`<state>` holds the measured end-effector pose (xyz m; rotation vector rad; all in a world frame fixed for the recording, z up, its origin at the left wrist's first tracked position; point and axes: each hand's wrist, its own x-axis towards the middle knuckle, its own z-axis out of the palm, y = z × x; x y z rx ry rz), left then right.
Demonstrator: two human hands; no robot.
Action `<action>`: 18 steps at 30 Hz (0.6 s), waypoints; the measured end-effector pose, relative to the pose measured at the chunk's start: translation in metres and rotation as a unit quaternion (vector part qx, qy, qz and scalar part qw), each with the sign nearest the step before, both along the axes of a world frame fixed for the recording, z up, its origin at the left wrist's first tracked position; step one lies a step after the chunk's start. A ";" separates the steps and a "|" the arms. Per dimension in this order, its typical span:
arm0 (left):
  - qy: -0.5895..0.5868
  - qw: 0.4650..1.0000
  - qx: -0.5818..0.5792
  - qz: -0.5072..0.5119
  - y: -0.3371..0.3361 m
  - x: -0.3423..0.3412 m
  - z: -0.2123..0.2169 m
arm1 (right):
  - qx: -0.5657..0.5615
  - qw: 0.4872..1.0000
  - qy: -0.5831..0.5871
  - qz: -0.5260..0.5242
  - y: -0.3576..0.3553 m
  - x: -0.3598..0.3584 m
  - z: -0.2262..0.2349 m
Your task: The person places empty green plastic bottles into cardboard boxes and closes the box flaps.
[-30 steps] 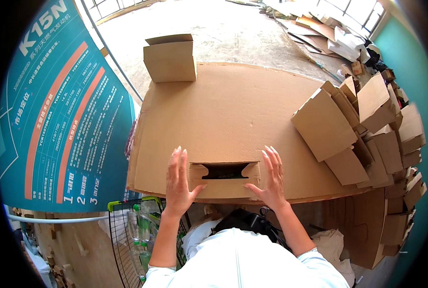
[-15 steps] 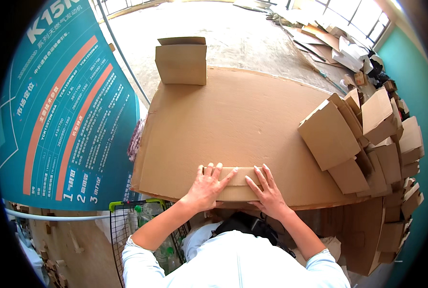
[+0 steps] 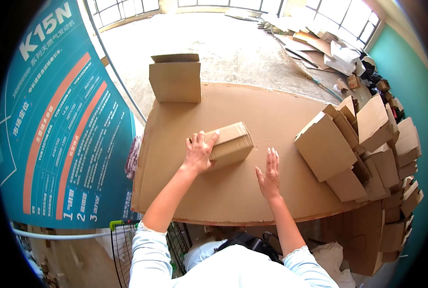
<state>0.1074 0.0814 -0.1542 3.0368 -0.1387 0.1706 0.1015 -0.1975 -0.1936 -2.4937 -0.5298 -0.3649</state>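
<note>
A small brown cardboard box [image 3: 231, 145] with its top flaps folded down sits tilted to one side on the cardboard-covered tabletop [image 3: 175, 197]. My left hand [image 3: 199, 150] grips this box at its left end, thumb along the top and fingers over the side. To the right of the box, my right hand [image 3: 269, 175] is held up off it, fingers stretched out and touching nothing. Another cardboard box [image 3: 175, 81] stands at the far left corner with a flap raised.
Several opened cardboard boxes [image 3: 326, 146] are heaped along the right side, beside a green wall [image 3: 401, 62]. A blue banner [image 3: 70, 144] stands at the left. Below the table edge are a black wire cart [image 3: 122, 254] and a larger cardboard box [image 3: 355, 233].
The box has moved away from the near edge toward the table's middle and turned, with my left hand on it. My right hand has come off it.
</note>
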 end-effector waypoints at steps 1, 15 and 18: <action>0.003 1.000 0.015 0.004 0.003 0.023 -0.004 | -0.005 1.000 0.015 -0.023 -0.008 0.004 -0.016; 0.054 0.994 0.074 0.053 0.022 0.317 -0.013 | -0.165 0.982 0.071 -0.060 -0.039 -0.028 -0.085; 0.062 0.992 0.103 0.046 0.036 0.350 -0.009 | -0.177 0.979 0.084 -0.061 -0.039 -0.024 -0.083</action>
